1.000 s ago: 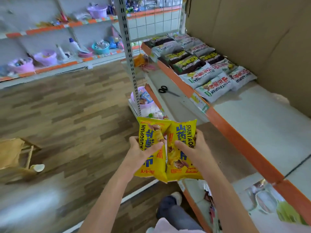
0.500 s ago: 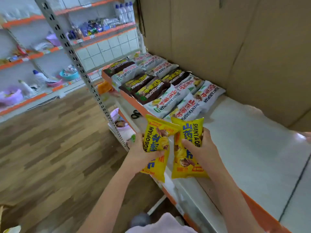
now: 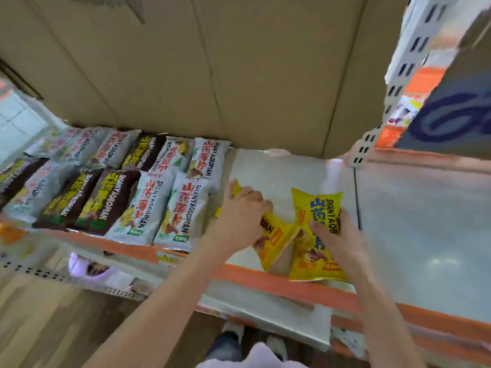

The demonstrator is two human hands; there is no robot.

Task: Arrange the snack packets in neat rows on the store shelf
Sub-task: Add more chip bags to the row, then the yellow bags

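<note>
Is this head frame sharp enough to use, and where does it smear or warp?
Head view: motion smear at the edges, worst on the upright top right and the floor lower left; wide-angle bending of the orange shelf edge; the centre is usable, with print readable on the yellow packet under the right hand and the left hand fairly sharp.

Over the shelf (image 3: pixel 279 171), my left hand (image 3: pixel 243 219) and right hand (image 3: pixel 336 235) each gripped something, fingers apparently curled, arms outstretched.
</note>
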